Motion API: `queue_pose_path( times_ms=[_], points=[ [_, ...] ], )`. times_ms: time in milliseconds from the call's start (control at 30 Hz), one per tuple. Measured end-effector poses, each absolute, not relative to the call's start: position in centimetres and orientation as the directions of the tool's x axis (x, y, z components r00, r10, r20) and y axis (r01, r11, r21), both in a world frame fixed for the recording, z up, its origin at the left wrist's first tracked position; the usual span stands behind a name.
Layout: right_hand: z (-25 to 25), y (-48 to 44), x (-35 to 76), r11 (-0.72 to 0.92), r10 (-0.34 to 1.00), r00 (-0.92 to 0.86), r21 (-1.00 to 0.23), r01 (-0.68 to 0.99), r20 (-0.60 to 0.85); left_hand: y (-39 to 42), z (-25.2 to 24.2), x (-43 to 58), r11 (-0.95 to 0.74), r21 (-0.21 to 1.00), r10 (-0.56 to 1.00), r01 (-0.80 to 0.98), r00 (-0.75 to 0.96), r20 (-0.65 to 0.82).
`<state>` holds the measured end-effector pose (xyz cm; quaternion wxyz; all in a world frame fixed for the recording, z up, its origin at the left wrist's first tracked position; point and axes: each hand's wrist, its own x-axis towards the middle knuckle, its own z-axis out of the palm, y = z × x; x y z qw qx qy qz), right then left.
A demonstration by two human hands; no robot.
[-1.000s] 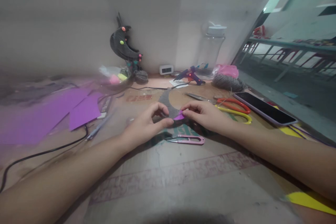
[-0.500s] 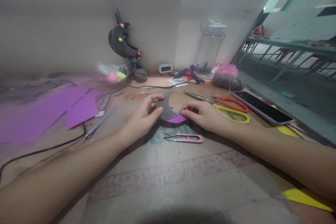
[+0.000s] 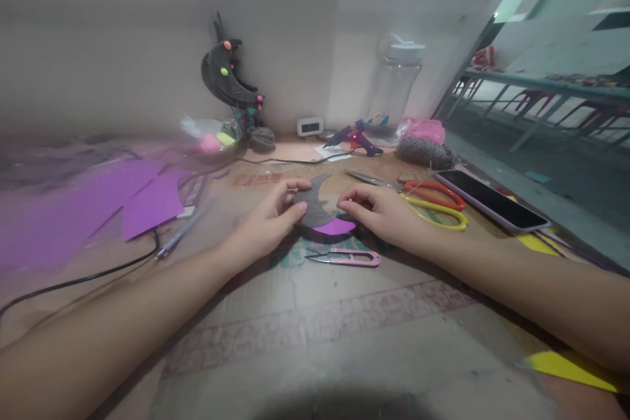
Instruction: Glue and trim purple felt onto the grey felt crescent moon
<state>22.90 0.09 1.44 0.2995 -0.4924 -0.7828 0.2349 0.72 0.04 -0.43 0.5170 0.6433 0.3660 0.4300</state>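
A grey crescent-shaped piece (image 3: 312, 205) lies on the cardboard-covered table, with a purple piece (image 3: 336, 227) showing under its lower end. My left hand (image 3: 268, 220) pinches the crescent's left edge between thumb and fingers. My right hand (image 3: 381, 210) rests curled at the crescent's right side, fingertips closed on the purple end. Pink thread snips (image 3: 344, 257) lie just in front of both hands.
Orange and yellow scissors (image 3: 433, 203), a phone (image 3: 489, 200), grey yarn (image 3: 423, 151), a glue gun (image 3: 354, 138), a clear jar (image 3: 396, 88) and a small clock (image 3: 310, 126) sit at the back right. Purple sheets (image 3: 123, 203), a black cable (image 3: 98, 269) and a crescent ornament (image 3: 229, 82) are left.
Both hands lowered the crescent piece flat onto the table and shifted slightly away from me; the purple part now shows more below the grey.
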Motion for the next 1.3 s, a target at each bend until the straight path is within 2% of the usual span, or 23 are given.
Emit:
queue_pose_path(
  times_ms=[267, 467, 533, 633, 733, 1100, 1200, 1300],
  points=[
    [1.3, 0.0, 22.9, 0.421, 0.907, -0.309, -0.656, 0.626, 0.287, -0.1, -0.1, 0.8, -0.181, 0.983, 0.915, 0.029, 0.372, 0.157],
    [0.9, 0.7, 23.0, 0.404, 0.912, -0.338, -0.657, 0.636, 0.234, -0.1, -0.1, 0.8, -0.180, 0.984, 0.915, 0.012, 0.370, 0.162],
    [0.6, 1.2, 23.2, 0.450, 0.893, -0.332, -0.623, 0.639, 0.304, 0.1, -0.4, 0.7, -0.198, 0.980, 0.922, 0.022, 0.345, 0.178],
    [0.4, 1.6, 23.6, 0.536, 0.832, -0.260, -0.586, 0.608, 0.491, 0.5, -0.9, 0.4, -0.261, 0.962, 0.930, 0.080, 0.288, 0.228],
    [0.4, 1.5, 23.9, 0.553, 0.812, -0.183, -0.630, 0.545, 0.555, 0.7, -1.0, 0.3, -0.309, 0.948, 0.926, 0.077, 0.253, 0.281],
    [0.1, 1.1, 23.2, 0.385, 0.922, -0.229, -0.814, 0.435, 0.313, 0.5, -0.2, 0.5, -0.344, 0.936, 0.931, 0.071, 0.153, 0.331],
    [0.5, 0.9, 23.1, 0.372, 0.926, -0.232, -0.814, 0.446, 0.297, 0.7, -0.2, 0.5, -0.338, 0.938, 0.936, 0.075, 0.128, 0.327],
    [1.1, 0.6, 22.8, 0.360, 0.931, -0.264, -0.756, 0.547, 0.252, 0.7, -0.1, 0.6, -0.321, 0.945, 0.940, 0.063, 0.140, 0.310]
  ],
)
